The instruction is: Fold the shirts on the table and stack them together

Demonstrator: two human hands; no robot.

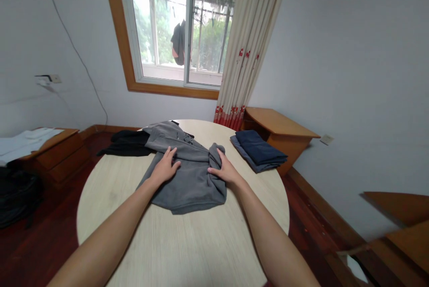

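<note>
A grey top [187,179] with a dark print near its upper part lies partly folded on the round pale table [201,246]. My left hand [166,167] rests on the left part of the fabric, fingers spread. On the right side, my right hand [226,168] touches a bunched, twisted fold of the same top, its thumb and visible finger apart; some of its fingers are hidden. Left of the grey top, partly beneath its edge, is a black garment [129,143]. A stack of folded dark blue clothes [259,147] sits at the table's right edge.
Behind the table's right edge stands a wooden desk [281,121], below a patterned curtain [248,50] and window [161,32]. A wooden cabinet [63,157] with papers on top and a black bag [18,195] are at the left.
</note>
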